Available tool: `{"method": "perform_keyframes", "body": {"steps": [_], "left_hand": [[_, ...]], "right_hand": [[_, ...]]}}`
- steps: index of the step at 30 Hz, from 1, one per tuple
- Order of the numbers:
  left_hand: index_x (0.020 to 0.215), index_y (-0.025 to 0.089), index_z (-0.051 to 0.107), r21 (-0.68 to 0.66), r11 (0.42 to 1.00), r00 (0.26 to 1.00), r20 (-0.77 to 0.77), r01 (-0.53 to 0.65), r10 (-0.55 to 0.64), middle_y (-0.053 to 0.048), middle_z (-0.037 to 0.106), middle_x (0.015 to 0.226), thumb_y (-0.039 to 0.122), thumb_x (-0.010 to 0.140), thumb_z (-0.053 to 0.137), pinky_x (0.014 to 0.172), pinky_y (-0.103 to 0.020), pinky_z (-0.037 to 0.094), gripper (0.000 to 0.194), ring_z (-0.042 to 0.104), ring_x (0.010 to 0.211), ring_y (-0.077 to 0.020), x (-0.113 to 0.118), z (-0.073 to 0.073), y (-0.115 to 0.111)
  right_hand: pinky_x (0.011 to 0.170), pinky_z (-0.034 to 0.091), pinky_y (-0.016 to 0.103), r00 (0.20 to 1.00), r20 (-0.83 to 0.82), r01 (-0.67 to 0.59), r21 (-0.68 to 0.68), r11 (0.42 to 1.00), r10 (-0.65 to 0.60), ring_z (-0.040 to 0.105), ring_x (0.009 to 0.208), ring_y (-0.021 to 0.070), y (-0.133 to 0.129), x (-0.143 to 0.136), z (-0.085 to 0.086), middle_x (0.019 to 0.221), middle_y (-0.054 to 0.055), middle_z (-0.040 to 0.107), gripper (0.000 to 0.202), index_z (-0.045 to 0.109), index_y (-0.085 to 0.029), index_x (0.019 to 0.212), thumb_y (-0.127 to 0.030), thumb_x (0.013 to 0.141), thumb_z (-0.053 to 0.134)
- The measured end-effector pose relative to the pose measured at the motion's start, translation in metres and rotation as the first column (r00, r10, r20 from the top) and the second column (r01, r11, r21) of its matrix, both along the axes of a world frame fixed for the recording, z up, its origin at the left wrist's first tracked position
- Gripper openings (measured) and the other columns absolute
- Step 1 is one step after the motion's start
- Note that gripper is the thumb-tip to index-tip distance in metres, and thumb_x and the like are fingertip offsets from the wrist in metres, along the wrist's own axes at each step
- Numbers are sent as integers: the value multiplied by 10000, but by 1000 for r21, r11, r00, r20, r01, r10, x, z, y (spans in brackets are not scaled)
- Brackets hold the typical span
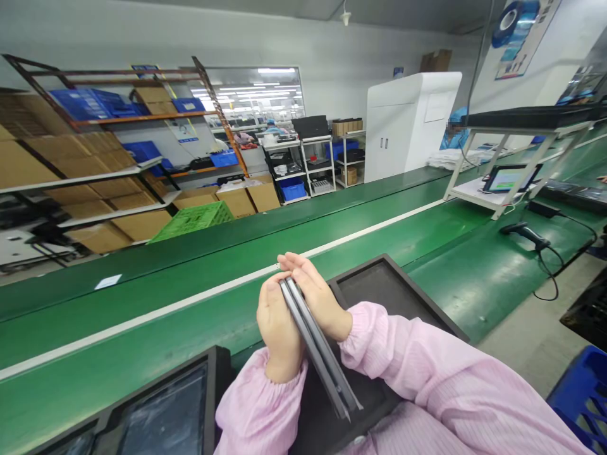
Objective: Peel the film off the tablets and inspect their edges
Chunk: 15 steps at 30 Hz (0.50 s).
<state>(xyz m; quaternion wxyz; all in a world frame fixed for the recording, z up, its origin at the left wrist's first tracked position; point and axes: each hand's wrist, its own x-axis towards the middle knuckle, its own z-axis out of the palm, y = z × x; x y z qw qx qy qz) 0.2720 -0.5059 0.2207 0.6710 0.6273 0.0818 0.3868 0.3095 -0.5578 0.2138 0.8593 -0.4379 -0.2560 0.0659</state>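
Note:
Pressed between my two palms is a pair of thin grey slabs (318, 349), seen edge-on and standing upright side by side; they look like tablets. My left hand (279, 325) lies along the left face with its fingers curled over the far end. On the opposite face is my right hand (320, 297), its fingers reaching past the far end. Both broad faces are mostly hidden. Below and to the right sits a black foam tray (403, 297) with a shallow recess. Another black tray (220, 379) at lower left holds a dark glossy flat panel (164, 414).
A green work surface (227, 265) with a white strip runs across. At right are a barcode scanner (526, 235) with a cable, a small screen (507, 179) under a white stand, and a blue crate (581, 398). A person in blue (455, 129) is farther back.

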Motion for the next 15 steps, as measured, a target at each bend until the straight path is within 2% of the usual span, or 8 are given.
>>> {"method": "perform_keyframes", "body": {"steps": [7,15], "left_hand": [[803,155,619,1,1000,1000,-1,-27,27,-20,659,754,471,852,477,607,-228,462,350,600,649,-117,7,5,-4],[847,170,609,-42,999,1000,9,27,-26,-21,652,811,525,864,470,682,-246,474,381,600,727,-130,10,-4,-7]], "right_hand": [[1125,289,398,999,-47,-11,11,1000,11,429,1277,215,-1,6,2,1325,112,513,423,506,-184,1162,-453,844,574],[1119,306,387,995,-91,-42,29,999,44,446,1262,210,-5,9,2,1313,114,522,412,513,-173,1152,-432,840,580]]}}
